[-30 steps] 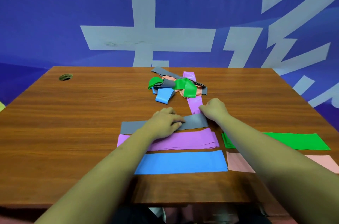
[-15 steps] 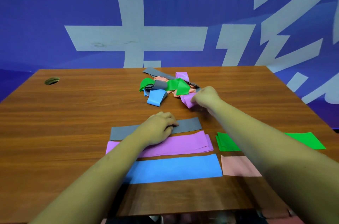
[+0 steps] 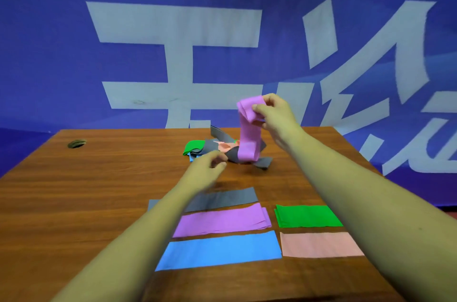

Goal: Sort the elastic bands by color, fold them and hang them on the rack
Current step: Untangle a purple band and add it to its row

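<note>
My right hand (image 3: 273,114) pinches the top of a purple band (image 3: 248,138) and holds it up above the mixed pile of bands (image 3: 217,149) at the table's far middle; the band's lower loop hangs down onto the pile. My left hand (image 3: 210,168) hovers just in front of the pile with loosely curled fingers, holding nothing. Nearer me lie flat sorted bands: grey (image 3: 230,198), purple (image 3: 222,221), blue (image 3: 220,249), green (image 3: 306,216) and pink (image 3: 319,243).
The wooden table (image 3: 86,203) has a round cable hole (image 3: 77,144) at the far left. A blue wall banner with large white characters (image 3: 178,30) stands behind the table. No rack is in view.
My right hand has lifted the purple band up out of the pile. My left hand has left the flat grey band and moved forward toward the pile. The camera tilted up.
</note>
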A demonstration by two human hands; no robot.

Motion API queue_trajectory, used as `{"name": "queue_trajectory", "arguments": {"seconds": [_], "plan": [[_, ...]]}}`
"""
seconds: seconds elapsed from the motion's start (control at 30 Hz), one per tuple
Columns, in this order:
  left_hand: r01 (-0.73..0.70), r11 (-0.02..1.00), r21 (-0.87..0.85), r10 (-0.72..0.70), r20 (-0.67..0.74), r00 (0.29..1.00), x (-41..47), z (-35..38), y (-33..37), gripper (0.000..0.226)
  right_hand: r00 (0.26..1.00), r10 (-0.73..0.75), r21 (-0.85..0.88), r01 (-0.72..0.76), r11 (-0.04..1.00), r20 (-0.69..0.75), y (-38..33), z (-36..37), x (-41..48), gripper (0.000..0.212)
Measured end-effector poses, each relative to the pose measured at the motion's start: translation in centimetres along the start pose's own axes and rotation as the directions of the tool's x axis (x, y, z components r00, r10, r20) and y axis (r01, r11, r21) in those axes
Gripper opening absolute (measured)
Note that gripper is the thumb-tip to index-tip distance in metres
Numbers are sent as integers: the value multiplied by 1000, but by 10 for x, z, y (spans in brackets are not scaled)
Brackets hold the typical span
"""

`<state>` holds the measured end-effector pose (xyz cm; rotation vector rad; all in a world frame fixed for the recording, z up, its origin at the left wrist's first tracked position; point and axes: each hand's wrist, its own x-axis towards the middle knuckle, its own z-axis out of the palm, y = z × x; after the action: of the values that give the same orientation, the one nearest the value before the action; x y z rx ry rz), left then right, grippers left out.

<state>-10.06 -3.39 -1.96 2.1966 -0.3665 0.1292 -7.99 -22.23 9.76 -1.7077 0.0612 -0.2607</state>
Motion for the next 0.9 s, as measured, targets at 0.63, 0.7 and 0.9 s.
{"name": "queue_trajectory", "arguments": {"seconds": [0.63, 0.7, 0.9], "plan": [[-63, 825, -561, 175, 148, 973, -44, -76, 100, 50, 818, -7, -237, 175, 956, 576, -95, -26, -75, 10], [-63, 858, -509, 173, 171, 970, -54, -77, 104, 42, 800, 2, -292, 216, 932, 600, -96, -29, -81, 14], [-29, 879, -476, 125, 171, 977, -70, -83, 100, 48, 777, 27, -298, 209, 932, 629, -97, -39, -92, 17]]}}
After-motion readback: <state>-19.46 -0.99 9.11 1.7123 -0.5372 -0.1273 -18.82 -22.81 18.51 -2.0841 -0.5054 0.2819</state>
